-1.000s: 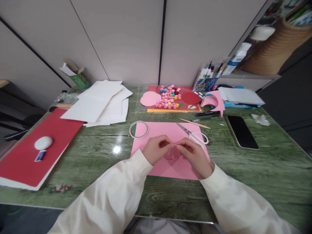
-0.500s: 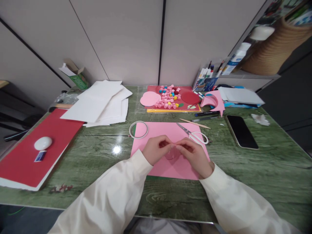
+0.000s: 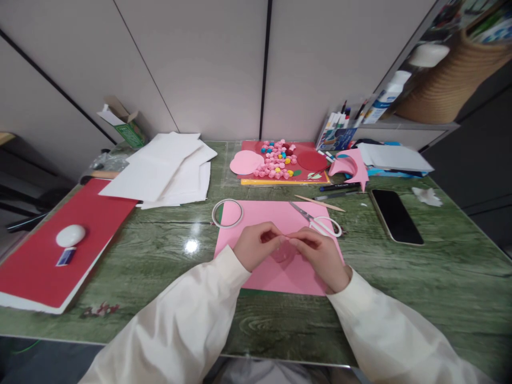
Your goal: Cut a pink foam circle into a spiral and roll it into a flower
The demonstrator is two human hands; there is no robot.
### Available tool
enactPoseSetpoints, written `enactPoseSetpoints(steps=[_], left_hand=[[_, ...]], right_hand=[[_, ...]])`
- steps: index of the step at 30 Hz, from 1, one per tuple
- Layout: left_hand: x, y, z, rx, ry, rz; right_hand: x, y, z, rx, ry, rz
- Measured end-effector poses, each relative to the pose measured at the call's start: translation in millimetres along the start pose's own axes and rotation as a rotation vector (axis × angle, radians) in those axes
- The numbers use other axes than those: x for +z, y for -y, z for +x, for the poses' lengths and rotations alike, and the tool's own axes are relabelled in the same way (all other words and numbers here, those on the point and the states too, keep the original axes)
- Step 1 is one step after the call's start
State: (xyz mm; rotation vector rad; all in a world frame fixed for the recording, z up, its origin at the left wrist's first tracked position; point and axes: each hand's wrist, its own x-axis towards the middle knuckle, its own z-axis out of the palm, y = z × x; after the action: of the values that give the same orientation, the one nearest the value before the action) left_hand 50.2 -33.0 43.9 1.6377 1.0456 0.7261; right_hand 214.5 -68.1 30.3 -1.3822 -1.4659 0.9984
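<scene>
Above the pink sheet of paper (image 3: pixel 276 277), my left hand (image 3: pixel 258 245) and my right hand (image 3: pixel 318 250) meet fingertip to fingertip. Both pinch a small, thin pinkish piece (image 3: pixel 283 253) that looks partly see-through; its exact kind is unclear against the pink paper. White-handled scissors (image 3: pixel 320 221) lie at the sheet's upper right, just beyond my right hand. A roll of narrow white tape (image 3: pixel 216 214) rests flat over the sheet's upper left corner. Along the top right edge lies a pointed wooden stick (image 3: pixel 320 202).
At the back, several pink, blue and yellow paper balls (image 3: pixel 276 160) lie beside a pink paper circle (image 3: pixel 246 162). White sheets (image 3: pixel 160 165) are piled left of them. A red sheet (image 3: pixel 36 266) carries a white rounded object (image 3: pixel 71 235). A phone (image 3: pixel 397 216) lies on the right.
The pinkish piece between my fingertips has shifted very slightly. Both hands stay in nearly the same place, and everything else is unchanged.
</scene>
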Motion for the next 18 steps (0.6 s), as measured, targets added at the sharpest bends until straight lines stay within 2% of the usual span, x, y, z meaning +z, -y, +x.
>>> enactPoseSetpoints(steps=[18], left_hand=[[0.9, -1.3, -0.8, -0.003, 0.016, -0.024]], right_hand=[[0.0, 0.0, -0.5, 0.014, -0.001, 0.019]])
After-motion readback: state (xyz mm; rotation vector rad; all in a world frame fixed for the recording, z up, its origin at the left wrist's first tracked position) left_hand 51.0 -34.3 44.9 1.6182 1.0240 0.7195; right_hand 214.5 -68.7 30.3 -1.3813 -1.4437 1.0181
